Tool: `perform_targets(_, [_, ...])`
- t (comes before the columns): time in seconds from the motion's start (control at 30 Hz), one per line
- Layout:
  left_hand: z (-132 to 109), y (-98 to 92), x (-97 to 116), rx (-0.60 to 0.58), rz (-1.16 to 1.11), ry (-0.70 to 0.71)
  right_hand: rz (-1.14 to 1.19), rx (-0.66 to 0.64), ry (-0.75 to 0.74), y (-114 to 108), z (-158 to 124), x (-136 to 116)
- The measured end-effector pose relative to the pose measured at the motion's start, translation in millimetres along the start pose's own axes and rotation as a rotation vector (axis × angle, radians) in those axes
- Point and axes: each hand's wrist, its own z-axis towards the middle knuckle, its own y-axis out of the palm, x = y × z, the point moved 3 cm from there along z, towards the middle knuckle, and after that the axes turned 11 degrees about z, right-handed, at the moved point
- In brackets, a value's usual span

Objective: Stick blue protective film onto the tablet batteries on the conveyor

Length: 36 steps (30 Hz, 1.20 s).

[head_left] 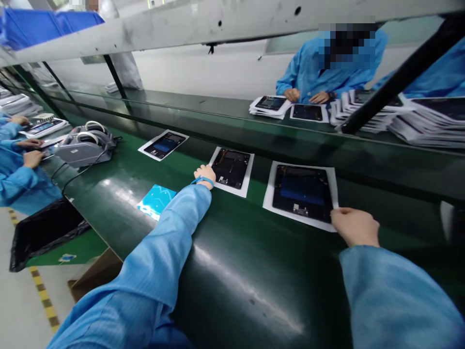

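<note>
Okay so the left hand is stretched out with its fingers curled at the left edge of the middle sheet. Can't tell if it's actually gripping the paper or just resting there. Blue band on that wrist, btw. The middle panel, a dark one, lies flat on that sheet, just right of the hand.

The right hand is easier to read: thumb and fingers pinched on the edge of the right sheet. The right panel, dark with a big blue patch, lies on it just left of those fingers. So both panels are between the two hands, on the green bench.

Beyond the left hand and off to its left there's a third panel on white paper. Some shiny blue film lies beside the left forearm, and a grey machine is well left of that hand. Across from the right hand, a co-worker in blue has both hands by more panels, with a stack alongside.
</note>
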Motion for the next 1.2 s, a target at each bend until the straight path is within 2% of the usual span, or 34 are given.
perform_targets(0.1, [1.9, -1.4, -1.2, -0.024, -0.056, -0.03, -0.024, 0.032, 0.079, 4.6, -21.9, -14.2])
perform_targets(0.2, [7.0, -8.2, -3.9, -0.063, -0.145, -0.047, 0.051, -0.036, 0.031, 18.2, -58.9, -39.1])
perform_targets(0.27, [11.1, -15.7, -7.4, -0.08, -0.226, -0.032, 0.139, -0.125, 0.016, 29.5, -90.1, -56.7])
perform_targets(0.33, [13.2, -24.1, -12.6, -0.091, -0.326, 0.008, 0.282, -0.27, 0.052, 41.3, -123.4, -74.2])
perform_targets(0.43, [7.4, -36.1, -23.7, -0.093, -0.482, 0.065, 0.554, -0.496, 0.164, 56.3, -167.5, -101.3])
perform_targets(0.5, [-3.9, -42.8, -34.3, -0.091, -0.571, 0.066, 0.741, -0.549, 0.279, 63.0, -186.6, -116.9])
perform_targets(0.63, [-44.2, -53.7, -68.1, -0.119, -0.7, 0.025, 0.995, -0.581, 0.458, 73.0, -200.1, -138.6])
perform_targets(0.77, [-109.3, -57.1, -117.1, -0.177, -0.774, 0.058, 1.262, -0.694, 0.597, 82.3, -203.0, -151.4])
perform_targets(0.9, [-181.2, -50.4, -157.4, -0.243, -0.753, 0.172, 1.162, -0.725, 0.488, 88.5, -214.9, -157.5])
perform_targets(1.0, [-208.7, -49.7, -175.1, -0.264, -0.663, 0.255, 1.053, -0.698, 0.429, 88.5, -231.3, -157.0])
perform_targets(1.1, [-194.8, -59.2, -189.8, -0.22, -0.502, 0.27, 1.01, -0.664, 0.414, 80.0, -246.8, -151.3])
perform_targets(1.2, [-151.9, -72.2, -205.8, -0.166, -0.302, 0.202, 0.951, -0.635, 0.399, 63.5, -257.1, -139.4])
